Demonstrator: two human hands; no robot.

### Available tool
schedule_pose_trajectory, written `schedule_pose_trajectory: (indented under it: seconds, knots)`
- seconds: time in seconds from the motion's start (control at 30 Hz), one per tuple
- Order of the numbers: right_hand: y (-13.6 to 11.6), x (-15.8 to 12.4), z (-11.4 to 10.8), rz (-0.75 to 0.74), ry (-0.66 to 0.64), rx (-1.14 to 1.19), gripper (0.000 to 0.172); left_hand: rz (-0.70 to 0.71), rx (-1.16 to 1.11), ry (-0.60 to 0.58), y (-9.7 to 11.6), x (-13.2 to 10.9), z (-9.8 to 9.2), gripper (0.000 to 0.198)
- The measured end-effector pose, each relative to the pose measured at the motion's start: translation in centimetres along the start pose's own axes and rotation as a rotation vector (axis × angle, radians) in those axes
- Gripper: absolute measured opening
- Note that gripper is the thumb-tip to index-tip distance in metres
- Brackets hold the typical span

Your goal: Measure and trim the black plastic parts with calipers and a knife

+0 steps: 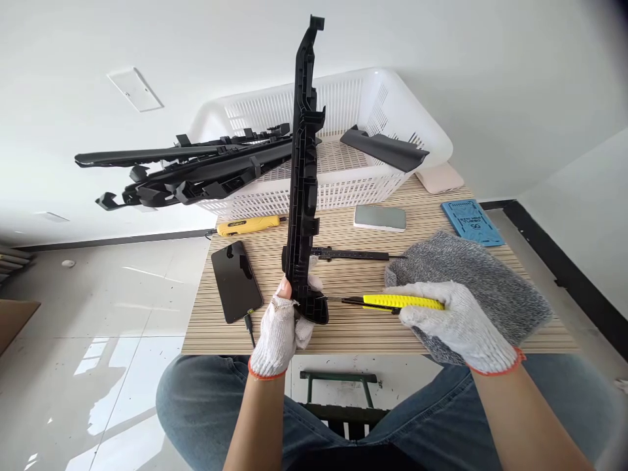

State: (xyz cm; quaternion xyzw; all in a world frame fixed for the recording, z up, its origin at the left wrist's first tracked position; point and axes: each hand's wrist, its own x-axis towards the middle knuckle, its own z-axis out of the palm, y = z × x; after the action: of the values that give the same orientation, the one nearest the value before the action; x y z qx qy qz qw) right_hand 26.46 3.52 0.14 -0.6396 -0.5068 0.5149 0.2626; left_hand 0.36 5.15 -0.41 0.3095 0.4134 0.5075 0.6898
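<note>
My left hand [279, 330], in a white knit glove with the thumb tip bare, is closed round the lower end of a long black plastic trim piece [305, 190]. The piece stands nearly upright, its ribbed and clipped side showing. In my gloved right hand [454, 324] is a yellow utility knife [402, 301], pointing left. Its thin blade reaches the lower end of the trim piece; whether it touches cannot be made out. Behind the trim piece a black caliper [350, 254] lies on the table.
A white plastic basket [343, 184] at the back holds more black trim pieces [210, 167], several jutting out left. On the table [343, 337] lie a yellow pen-shaped tool [250, 226], a phone [237, 281] with a cable, a grey-green block [379, 218], a blue packet [471, 222] and a grey cloth [471, 281].
</note>
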Motion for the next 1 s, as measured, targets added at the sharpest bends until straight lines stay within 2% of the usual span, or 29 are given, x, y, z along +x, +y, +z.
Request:
schedule_pose_trajectory:
  seconds: [0.2,0.5,0.67,1.0]
  knots:
    - [0.0,-0.1,-0.1,-0.014,-0.010,-0.022,0.049,0.007,0.038,0.029,-0.2,0.1,-0.1,0.074]
    - [-0.6,-0.1,0.2,-0.010,0.039,0.012,0.049,0.041,0.088,-0.008,-0.7,0.2,-0.1,0.069]
    - [-1.3,-0.2,0.4,0.001,0.039,0.020,0.047,0.044,0.198,0.017,-0.5,0.0,0.3,0.072]
    - [-1.0,-0.3,0.5,-0.003,0.030,-0.006,0.050,0.030,0.247,0.018,-0.2,-0.2,0.7,0.074]
